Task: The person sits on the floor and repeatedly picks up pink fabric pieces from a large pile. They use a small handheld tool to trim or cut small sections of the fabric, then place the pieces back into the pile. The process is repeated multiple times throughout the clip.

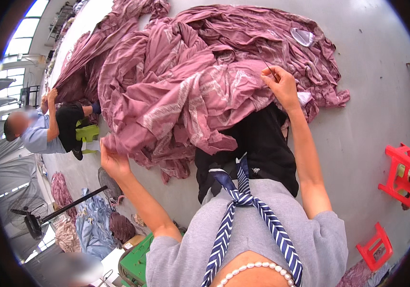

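Observation:
A big heap of dusty-pink cloth (166,91) with pale zigzag bands lies across my lap and spreads over the floor ahead. At the heap's near left, my left hand (115,161) is closed, its fingers pinching an edge of the cloth. My right hand (281,87) is raised over the cloth on the right side, thumb and fingers closed on a thin dark pointed tool (271,71). Its exact kind is too small to make out. A white oval piece (302,37) rests on the far right part of the heap.
Another person (47,129) sits at the left, holding up part of the pink cloth, by a green stool (87,133). Two red plastic stools (396,174) stand on the right. A fan (33,225), blue cloth (95,222) and a green machine or case (135,263) are at lower left.

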Demonstrator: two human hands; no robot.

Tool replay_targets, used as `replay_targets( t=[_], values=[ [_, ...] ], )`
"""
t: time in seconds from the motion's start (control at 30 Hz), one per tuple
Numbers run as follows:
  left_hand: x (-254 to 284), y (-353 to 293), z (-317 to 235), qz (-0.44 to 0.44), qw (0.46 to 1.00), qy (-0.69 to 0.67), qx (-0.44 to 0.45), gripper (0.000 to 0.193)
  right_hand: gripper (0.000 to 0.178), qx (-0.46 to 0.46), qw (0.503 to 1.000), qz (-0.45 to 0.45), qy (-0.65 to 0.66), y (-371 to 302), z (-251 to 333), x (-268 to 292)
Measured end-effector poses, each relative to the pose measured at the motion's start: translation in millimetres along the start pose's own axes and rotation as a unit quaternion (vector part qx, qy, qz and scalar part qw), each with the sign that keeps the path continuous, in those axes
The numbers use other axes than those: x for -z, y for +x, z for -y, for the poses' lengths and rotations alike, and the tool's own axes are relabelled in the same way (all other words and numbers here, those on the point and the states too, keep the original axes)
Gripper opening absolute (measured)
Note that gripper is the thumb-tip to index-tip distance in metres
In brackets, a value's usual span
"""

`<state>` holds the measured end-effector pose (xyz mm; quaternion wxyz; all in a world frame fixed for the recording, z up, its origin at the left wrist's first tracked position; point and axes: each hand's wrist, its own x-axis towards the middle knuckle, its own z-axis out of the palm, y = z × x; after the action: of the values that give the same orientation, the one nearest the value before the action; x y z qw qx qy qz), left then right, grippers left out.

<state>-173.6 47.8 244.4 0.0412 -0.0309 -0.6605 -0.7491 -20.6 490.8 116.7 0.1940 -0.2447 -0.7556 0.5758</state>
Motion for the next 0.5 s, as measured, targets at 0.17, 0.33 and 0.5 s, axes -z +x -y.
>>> replay_targets(
  t=[0.17, 0.33, 0.5],
  values=[
    [-24, -12, 40, -0.05, 0.889, 0.442, -0.114, 0.028, 0.026, 0.026, 0.997, 0.026, -0.063, -16, -10, 10],
    [-115, -72, 46, 0.27, 0.783, 0.451, -0.333, 0.039, 0.037, 0.058, 0.997, 0.047, -0.016, -34, -19, 6],
    [-124, -103, 60, 0.348, 0.767, 0.483, -0.239, 0.061, 0.041, 0.149, 0.984, 0.09, -0.027, -62, -4, -7]
  ],
)
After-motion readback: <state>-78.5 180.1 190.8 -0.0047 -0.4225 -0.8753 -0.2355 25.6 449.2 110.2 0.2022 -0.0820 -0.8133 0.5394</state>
